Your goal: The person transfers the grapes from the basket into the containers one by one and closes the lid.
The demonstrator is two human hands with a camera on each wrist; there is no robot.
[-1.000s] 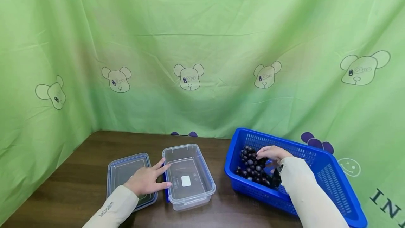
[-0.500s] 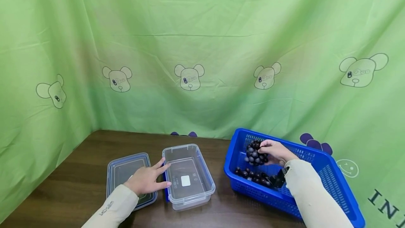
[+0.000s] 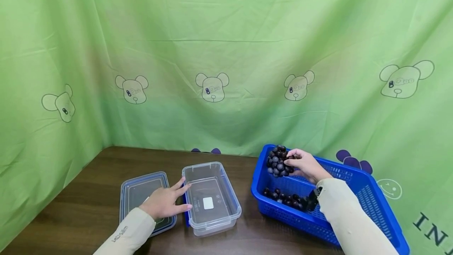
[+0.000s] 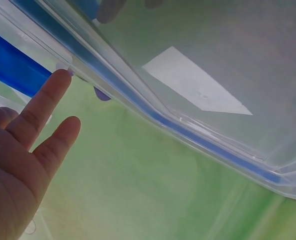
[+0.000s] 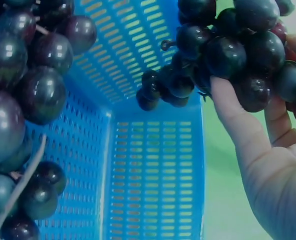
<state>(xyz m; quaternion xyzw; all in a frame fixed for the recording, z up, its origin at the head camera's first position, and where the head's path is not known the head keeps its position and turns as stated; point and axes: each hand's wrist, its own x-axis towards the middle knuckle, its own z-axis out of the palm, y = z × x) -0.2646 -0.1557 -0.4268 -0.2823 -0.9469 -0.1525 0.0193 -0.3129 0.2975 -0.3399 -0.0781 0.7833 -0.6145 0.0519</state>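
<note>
In the head view, my right hand (image 3: 306,165) grips a bunch of dark grapes (image 3: 277,162) at the left end of the blue basket (image 3: 380,204), raised to its far rim. The right wrist view shows the fingers curled round these grapes (image 5: 225,57). A second bunch (image 3: 286,200) lies in the basket along its near side. My left hand (image 3: 164,203) is spread, its fingertips at the left rim of a clear plastic box (image 3: 212,188) with nothing in it. Under that hand lies the box's clear lid (image 3: 136,192) with a blue seal, partly hidden.
Box, lid and basket stand on a brown wooden table (image 3: 88,207). A green printed curtain (image 3: 212,121) hangs behind and at both sides. The box has a white label (image 3: 208,202) and a blue latch (image 3: 186,213) on its left side.
My right hand has lifted one bunch of grapes off the other and moved it up and left toward the basket's far left corner. The left hand stays at the box's rim.
</note>
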